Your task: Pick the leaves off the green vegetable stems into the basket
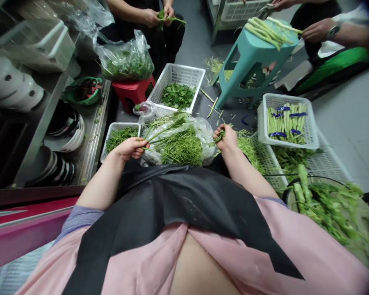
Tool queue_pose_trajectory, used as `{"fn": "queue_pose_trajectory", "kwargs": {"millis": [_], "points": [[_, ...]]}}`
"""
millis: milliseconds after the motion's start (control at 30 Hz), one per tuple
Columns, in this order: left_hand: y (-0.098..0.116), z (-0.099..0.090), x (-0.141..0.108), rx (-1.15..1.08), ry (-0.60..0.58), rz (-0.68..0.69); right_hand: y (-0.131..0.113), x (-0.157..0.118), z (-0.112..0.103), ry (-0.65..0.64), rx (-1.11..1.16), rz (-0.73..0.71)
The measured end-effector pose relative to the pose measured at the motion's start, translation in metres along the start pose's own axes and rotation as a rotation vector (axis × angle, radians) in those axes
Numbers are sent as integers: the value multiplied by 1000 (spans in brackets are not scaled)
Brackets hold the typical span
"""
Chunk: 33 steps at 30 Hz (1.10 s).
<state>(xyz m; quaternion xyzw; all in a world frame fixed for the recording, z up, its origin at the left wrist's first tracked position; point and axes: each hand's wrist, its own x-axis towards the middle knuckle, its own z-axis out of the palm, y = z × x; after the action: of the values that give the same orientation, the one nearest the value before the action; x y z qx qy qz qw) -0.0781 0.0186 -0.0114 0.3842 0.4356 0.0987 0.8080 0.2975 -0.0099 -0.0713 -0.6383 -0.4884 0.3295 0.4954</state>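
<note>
My left hand [131, 148] is closed, pinching the lower ends of a few leafy green stalks [164, 130] whose leaves point up and to the right. My right hand [226, 138], held apart to the right, has its fingers curled round some small green leaves [220, 136]. Between and beyond my hands lies an opened clear plastic bag [206, 130] with a heap of thin cut green stems [184, 146] on it. A small white basket of leaves [121, 137] stands just beyond my left hand. The exact kind of greens cannot be made out.
Ahead are a white basket [199, 76] with picked leaves and a red stool [130, 91] bearing a bagged heap of greens. A teal stool [249, 53] holds long stalks. Bundled stalks [287, 123] fill a right-hand basket. Metal shelving [53, 110] stands left. Two other people's hands work ahead.
</note>
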Motion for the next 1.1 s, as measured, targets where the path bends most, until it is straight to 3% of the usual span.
{"fn": "queue_pose_trajectory", "kwargs": {"millis": [67, 100, 133, 267, 333, 533, 667, 733, 800, 833, 900, 967, 1033, 1100], "points": [[-4, 4, 4, -17, -35, -36, -9, -4, -6, 179, 17, -29], [-6, 6, 6, -21, -58, -54, -18, -9, -8, 197, -53, -106], [-7, 8, 9, -23, -82, -67, -27, -15, -9, 133, -174, -218], [-8, 14, 16, -32, -167, -88, -60, -35, 1, -325, -755, -605], [-8, 17, 18, -25, -194, -94, -65, -35, 9, -397, -933, -692], [-6, 25, 19, 1, -186, -113, -60, -22, 13, -508, -1128, -847], [-3, 32, 20, 18, -172, -112, -54, -24, 15, -638, -1123, -784], [-2, 35, 21, 32, -145, -108, -47, -26, 17, -701, -983, -710], [-2, 36, 21, 45, -129, -95, -35, -25, 18, -657, -682, -567], [-3, 35, 21, 50, -129, -91, -29, -22, 16, -573, -485, -451], [-4, 32, 20, 53, -131, -88, -20, -15, 8, -332, -88, -193], [-6, 30, 19, 49, -121, -97, -19, -8, -5, -48, 183, -64], [-6, 31, 20, 57, -117, -126, -26, -6, -15, 153, 203, -184], [-3, 37, 24, 78, -132, -160, -40, -12, -14, 101, -5, -471]]}}
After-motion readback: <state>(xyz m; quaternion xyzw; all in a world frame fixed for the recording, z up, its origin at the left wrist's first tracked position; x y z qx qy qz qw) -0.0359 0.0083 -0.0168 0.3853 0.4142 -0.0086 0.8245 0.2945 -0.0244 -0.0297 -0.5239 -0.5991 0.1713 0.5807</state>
